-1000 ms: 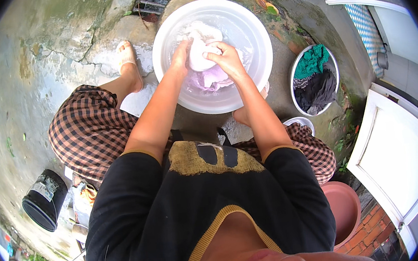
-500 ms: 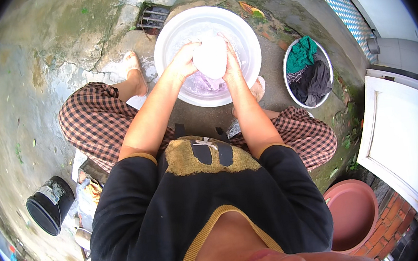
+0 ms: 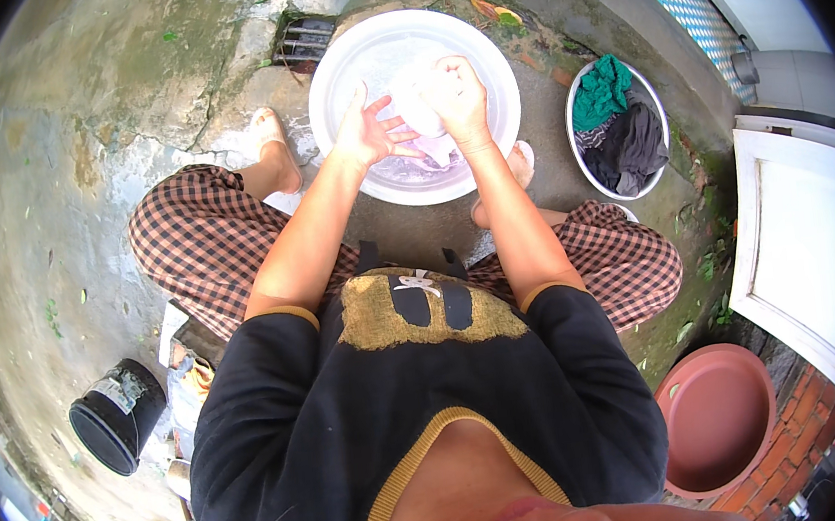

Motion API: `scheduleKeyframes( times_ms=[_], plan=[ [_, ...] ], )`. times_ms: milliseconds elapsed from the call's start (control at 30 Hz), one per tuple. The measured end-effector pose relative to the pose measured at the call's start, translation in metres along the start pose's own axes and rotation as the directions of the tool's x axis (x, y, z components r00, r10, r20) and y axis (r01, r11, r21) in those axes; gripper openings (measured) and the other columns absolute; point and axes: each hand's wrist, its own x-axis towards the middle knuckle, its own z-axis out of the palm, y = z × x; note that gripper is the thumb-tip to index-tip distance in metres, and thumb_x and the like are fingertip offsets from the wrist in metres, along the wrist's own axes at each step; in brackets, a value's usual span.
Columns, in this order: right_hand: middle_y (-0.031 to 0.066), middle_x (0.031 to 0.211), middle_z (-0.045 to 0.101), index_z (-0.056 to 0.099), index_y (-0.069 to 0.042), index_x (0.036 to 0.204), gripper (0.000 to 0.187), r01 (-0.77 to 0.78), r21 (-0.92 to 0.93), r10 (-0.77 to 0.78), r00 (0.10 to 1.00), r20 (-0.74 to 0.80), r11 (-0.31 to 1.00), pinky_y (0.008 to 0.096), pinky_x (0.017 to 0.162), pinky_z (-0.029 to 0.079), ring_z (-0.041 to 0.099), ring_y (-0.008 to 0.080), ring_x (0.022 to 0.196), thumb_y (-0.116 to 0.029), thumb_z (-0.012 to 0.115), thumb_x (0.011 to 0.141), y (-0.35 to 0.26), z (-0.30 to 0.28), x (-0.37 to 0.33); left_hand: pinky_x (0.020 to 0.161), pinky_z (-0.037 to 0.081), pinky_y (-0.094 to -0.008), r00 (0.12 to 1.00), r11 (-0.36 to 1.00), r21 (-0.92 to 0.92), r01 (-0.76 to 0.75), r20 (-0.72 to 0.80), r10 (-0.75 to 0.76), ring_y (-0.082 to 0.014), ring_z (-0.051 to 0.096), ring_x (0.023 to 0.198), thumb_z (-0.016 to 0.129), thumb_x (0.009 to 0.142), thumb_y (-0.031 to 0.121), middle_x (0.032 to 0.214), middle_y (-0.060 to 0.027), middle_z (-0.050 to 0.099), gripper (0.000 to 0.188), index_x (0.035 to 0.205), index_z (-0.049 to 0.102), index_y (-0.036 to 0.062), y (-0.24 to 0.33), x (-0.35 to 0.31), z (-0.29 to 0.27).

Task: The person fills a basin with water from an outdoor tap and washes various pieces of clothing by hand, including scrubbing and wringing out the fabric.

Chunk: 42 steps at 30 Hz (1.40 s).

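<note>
A white plastic basin (image 3: 325,119) stands on the ground in front of me, between my feet, with water in it. Over it, my right hand (image 3: 460,101) is closed on a white cloth (image 3: 412,95), which looks wet and bunched; its details are washed out by glare. My left hand (image 3: 375,132) is beside the cloth with its fingers spread, palm turned toward it and holding nothing. Lower in the basin, below the hands, a pale pinkish patch (image 3: 439,153) shows; whether it is part of the cloth I cannot tell.
On the right a pale-rimmed bowl (image 3: 572,135) holds green cloth (image 3: 602,92) and dark cloth (image 3: 628,150). A reddish tub (image 3: 720,422) lies near the white door (image 3: 797,234). At left stands a black bucket (image 3: 121,418). A drain grate (image 3: 308,38) is beyond the basin.
Both hands held the white cloth between them as a smooth rounded shape. Now my left hand has let go and spread its fingers, while my right hand grips the cloth bunched up.
</note>
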Motion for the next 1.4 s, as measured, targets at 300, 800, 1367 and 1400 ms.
scheduleKeyframes(
  times_ms=[300, 800, 1367, 1400],
  plan=[
    [0.0089, 0.090, 0.062, 0.061, -0.005, 0.091, 0.029, 0.380, -0.205, -0.293, 0.888, 0.354, 0.902, 0.0319, 0.072, 0.051, 0.062, 0.0231, 0.081, -0.011, 0.074, 0.066, -0.051, 0.035, -0.015, 0.085, 0.048, -0.0428, 0.778, 0.938, -0.321, -0.132, 0.553, 0.299, -0.0249, 0.058, 0.097, 0.047, 0.090, 0.043, 0.105, -0.0123, 0.059, 0.043, 0.110, 0.053, 0.0059, -0.007, 0.039, -0.017],
    [0.0068, 0.090, 0.063, 0.060, -0.004, 0.091, 0.008, -0.050, 0.737, 0.460, 0.810, -0.365, 0.674, 0.0298, 0.074, 0.051, 0.062, 0.0170, 0.082, -0.010, 0.056, 0.086, -0.012, 0.027, -0.008, 0.078, 0.051, -0.0304, 0.371, 0.281, 0.316, -0.906, 0.277, 0.886, -0.0136, 0.060, 0.089, 0.062, 0.080, 0.003, 0.099, -0.0081, 0.061, 0.020, 0.099, 0.056, 0.0025, -0.010, -0.031, 0.067],
    [0.0011, 0.072, 0.058, 0.062, -0.003, 0.078, 0.011, -0.368, -0.335, 0.479, 0.431, 0.765, 0.867, 0.0260, 0.064, 0.044, 0.050, 0.0103, 0.069, -0.011, 0.058, 0.072, -0.034, 0.008, 0.033, 0.075, 0.049, -0.0333, -0.211, -0.695, -0.345, -0.630, 0.938, -0.275, -0.0212, 0.055, 0.082, 0.062, 0.057, 0.021, 0.081, -0.0036, 0.052, 0.019, 0.070, 0.051, 0.0138, -0.028, -0.067, 0.074],
    [0.0011, 0.072, 0.058, 0.062, -0.003, 0.078, 0.011, -0.372, -0.341, 0.485, 0.429, 0.762, 0.864, 0.0260, 0.064, 0.044, 0.050, 0.0103, 0.069, -0.011, 0.058, 0.072, -0.029, 0.013, 0.030, 0.075, 0.049, -0.0333, -0.214, -0.693, -0.344, -0.634, 0.939, -0.270, -0.0212, 0.055, 0.082, 0.062, 0.057, 0.021, 0.081, -0.0036, 0.052, 0.019, 0.070, 0.051, 0.0138, -0.032, -0.062, 0.067]
  ],
)
